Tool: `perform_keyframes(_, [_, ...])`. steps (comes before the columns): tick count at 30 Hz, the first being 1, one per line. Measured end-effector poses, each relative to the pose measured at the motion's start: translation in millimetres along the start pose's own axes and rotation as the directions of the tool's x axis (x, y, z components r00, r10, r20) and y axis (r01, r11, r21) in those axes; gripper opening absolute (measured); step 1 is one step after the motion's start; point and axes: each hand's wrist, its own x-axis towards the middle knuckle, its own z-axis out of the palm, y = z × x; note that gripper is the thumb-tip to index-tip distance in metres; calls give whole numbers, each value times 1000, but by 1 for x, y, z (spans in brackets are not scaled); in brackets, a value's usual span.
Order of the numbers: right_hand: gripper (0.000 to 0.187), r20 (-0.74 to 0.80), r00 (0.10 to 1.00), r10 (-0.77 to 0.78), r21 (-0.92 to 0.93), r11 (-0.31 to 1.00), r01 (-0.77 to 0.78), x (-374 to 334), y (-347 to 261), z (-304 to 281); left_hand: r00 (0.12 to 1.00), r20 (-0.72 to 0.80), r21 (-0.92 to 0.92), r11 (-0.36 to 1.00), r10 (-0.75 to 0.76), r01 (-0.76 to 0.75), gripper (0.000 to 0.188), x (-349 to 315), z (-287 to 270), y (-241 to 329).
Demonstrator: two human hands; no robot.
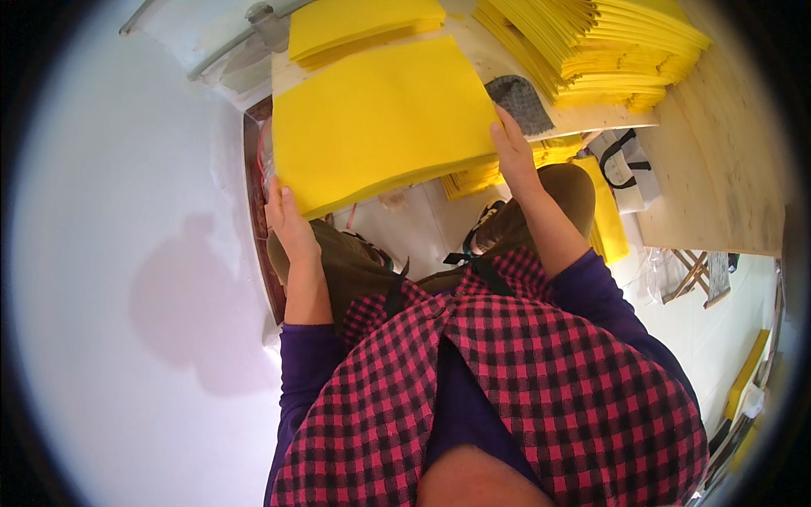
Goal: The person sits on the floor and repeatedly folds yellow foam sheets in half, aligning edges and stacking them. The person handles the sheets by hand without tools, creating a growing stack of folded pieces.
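Sheets (380, 118) I hold — bright yellow, plain. My shirt (507, 389) — red-black check, my sleeves (304, 372) purple. Small cloth (519, 101) grey speckled. Stack (608, 51) beyond yellow too.

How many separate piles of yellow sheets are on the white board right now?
3: the stack that the left hand and right hand grip, a smaller pile behind it, and a tall stack at the right. More may be hidden below.

Tall yellow sheet stack (625, 46) far right, grey speckled cloth (519, 101), wooden board (718, 169)
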Motion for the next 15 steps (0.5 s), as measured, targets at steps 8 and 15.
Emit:
perform_keyframes(8, [60,-4,1000,-8,-38,999,8,7,2,-1,1000,6,73,997,15,-16,45,-11,12,8])
perform_keyframes(15, [56,-26,999,35,-131,991,-38,11,-2,-10,994,-8,165,980,111,-109,46,-8,-3,14])
